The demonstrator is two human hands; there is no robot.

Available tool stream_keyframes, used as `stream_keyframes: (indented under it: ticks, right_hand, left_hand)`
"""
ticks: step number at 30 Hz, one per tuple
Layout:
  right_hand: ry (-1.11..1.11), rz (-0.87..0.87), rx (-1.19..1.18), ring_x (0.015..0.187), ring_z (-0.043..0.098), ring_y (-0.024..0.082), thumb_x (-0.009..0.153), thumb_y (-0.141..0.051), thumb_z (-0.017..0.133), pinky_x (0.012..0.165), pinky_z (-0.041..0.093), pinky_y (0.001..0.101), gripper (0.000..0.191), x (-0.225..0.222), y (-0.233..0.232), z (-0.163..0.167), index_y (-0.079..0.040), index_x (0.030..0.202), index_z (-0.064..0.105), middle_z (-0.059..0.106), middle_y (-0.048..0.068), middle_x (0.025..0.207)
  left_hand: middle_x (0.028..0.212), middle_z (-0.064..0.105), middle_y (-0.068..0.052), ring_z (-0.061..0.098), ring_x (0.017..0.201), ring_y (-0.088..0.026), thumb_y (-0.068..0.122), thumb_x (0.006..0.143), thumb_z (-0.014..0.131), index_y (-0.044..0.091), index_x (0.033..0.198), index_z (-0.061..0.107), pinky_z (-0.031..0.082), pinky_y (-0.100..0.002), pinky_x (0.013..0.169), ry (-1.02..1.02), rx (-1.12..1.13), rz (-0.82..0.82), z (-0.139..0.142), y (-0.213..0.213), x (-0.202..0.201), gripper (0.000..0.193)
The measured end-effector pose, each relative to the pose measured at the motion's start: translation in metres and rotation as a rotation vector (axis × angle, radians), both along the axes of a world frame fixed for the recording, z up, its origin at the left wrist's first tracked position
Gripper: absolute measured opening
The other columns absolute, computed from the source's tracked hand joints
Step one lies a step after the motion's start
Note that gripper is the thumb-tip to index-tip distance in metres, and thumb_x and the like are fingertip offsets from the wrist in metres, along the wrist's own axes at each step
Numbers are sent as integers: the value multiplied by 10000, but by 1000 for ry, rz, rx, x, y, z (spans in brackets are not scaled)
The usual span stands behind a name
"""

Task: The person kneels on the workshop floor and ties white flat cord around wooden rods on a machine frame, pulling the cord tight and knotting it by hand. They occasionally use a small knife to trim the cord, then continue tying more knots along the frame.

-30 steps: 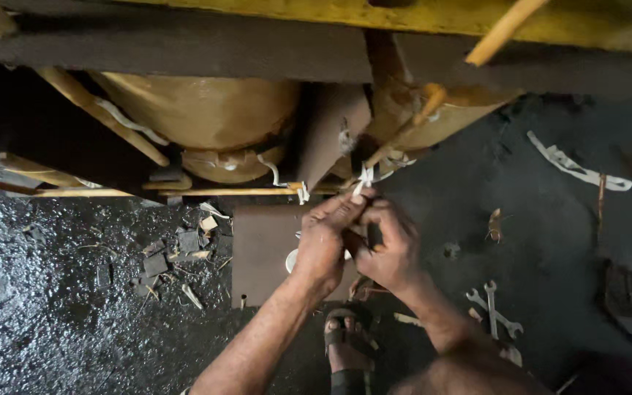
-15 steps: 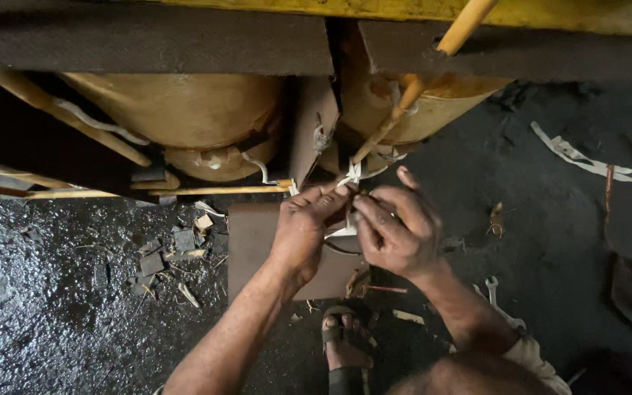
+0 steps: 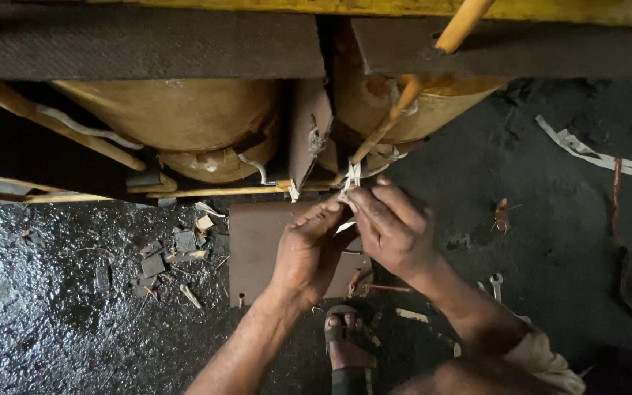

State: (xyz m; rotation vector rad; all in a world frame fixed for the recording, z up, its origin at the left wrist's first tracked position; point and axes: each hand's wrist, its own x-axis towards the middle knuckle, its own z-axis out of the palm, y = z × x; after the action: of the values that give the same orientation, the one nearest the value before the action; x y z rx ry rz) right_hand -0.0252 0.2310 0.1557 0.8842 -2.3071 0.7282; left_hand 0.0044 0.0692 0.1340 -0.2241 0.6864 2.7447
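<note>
**Both hands on white strip at rod joint**

Sandalled foot (image 3: 345, 344) on the dark floor (image 3: 53, 314). Above it, left hand (image 3: 307, 252) and right hand (image 3: 393, 230) both pinch a white strip (image 3: 350, 178). The strip runs upright, tied where the slanted orange rod (image 3: 411, 91) meets the horizontal stick (image 3: 213, 192).

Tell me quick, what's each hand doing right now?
Left hand: closed, fingertips pinching the white strip.
Right hand: closed, pinching the same white strip.
</note>
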Motion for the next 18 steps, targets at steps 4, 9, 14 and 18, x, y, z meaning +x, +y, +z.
stream_keyframes:
  ticks: [4,9,14,18]
  right_hand:
    - [28,83,124,876,704,292,928,-36,656,902,613,451,411,3,2,9,-13,1334,594,652,116,1061]
    - [-50,47,204,809,687,274,955,-36,670,752,588,395,380,-1,11,14,-36,1333,629,626,88,994]
    - [-322,107,89,804,706,215,981,-51,662,669,591,330,211,-7,15,20,-44,1190,678,638,84,1000]
    - [-394,157,19,744,681,151,961,-24,677,605,569,278,185,-9,15,27,-7,1144,705,638,78,933]
  left_hand:
    - [1222,709,-103,638,1162,-246,119,1023,550,-30,1254,667,490,-461,1066,-54,35,-24,3,-2,8,299]
    - [1187,749,-100,673,1119,-192,103,982,620,-45,1264,687,515,-377,1032,35,-234,25,-2,3,6,325]
    - [1020,753,-44,675,922,-121,71,919,719,7,1222,708,561,-272,847,94,-559,125,-15,9,-2,310]
    - [885,752,-51,658,760,-110,87,941,747,-25,1105,758,552,-266,688,162,-723,186,-26,4,-5,199]
